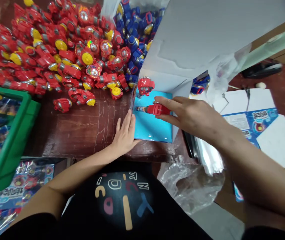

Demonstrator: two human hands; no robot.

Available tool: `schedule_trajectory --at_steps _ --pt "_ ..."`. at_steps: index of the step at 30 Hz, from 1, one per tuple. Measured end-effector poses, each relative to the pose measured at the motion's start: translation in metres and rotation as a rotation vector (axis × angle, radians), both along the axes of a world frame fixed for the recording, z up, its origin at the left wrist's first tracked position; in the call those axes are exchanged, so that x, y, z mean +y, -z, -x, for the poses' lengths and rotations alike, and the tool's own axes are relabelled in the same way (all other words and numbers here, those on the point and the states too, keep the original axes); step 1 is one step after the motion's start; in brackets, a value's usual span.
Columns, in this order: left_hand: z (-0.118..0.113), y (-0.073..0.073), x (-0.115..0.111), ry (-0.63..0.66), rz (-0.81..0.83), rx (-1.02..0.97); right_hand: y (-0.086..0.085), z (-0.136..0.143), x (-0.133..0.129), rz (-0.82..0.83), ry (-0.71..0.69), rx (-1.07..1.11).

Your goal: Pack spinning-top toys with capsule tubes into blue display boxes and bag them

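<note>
An open box with a bright blue inner face (pixel 153 128) stands on the table in front of me. My right hand (pixel 176 110) reaches inside it, thumb and fingers closed on a red toy (pixel 156 109). Left of that toy lies a small clear tube (pixel 141 109) with coloured contents. Another red toy (pixel 145 86) sits near the box's upper left corner. Against the box's left edge rests my left hand (pixel 125 133), fingers stretched out and holding nothing.
Red toys (pixel 87 58) are heaped at the upper left, with blue toys (pixel 133 41) beside them. A green crate (pixel 17 133) of small tubes stands at the left. Flattened printed cartons (pixel 257 126) and plastic bags (pixel 209 155) lie at the right. The dark red table (pixel 82 126) is scratched.
</note>
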State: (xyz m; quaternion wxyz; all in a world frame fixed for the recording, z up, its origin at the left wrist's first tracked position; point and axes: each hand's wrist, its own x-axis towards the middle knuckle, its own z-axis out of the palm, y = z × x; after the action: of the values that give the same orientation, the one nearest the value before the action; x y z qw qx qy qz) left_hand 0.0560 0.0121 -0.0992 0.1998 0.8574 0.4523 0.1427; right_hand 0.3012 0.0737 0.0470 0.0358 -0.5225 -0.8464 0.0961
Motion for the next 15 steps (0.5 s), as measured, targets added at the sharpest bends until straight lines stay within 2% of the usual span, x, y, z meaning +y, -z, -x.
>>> schedule_trajectory --at_steps 2,4,6,9,12,15 --pt "-0.002 -0.002 -0.002 -0.008 0.002 0.034 -0.008 0.008 0.006 -0.031 -0.119 -0.167" --pt "-0.001 -0.005 -0.003 -0.008 0.007 0.057 -0.015 0.014 0.009 -0.097 -0.163 -0.255" --pt "0.001 -0.007 -0.003 -0.008 0.014 0.066 -0.019 0.018 0.011 -0.136 -0.171 -0.262" --pt "0.002 -0.006 -0.002 -0.013 0.031 0.057 -0.020 0.022 0.012 -0.101 -0.204 -0.237" --pt "-0.002 -0.006 -0.002 -0.013 0.071 0.037 -0.006 0.027 0.020 -0.090 -0.237 -0.314" --pt "-0.007 -0.011 -0.005 0.020 0.112 0.033 0.020 0.028 0.041 -0.137 -0.240 -0.285"
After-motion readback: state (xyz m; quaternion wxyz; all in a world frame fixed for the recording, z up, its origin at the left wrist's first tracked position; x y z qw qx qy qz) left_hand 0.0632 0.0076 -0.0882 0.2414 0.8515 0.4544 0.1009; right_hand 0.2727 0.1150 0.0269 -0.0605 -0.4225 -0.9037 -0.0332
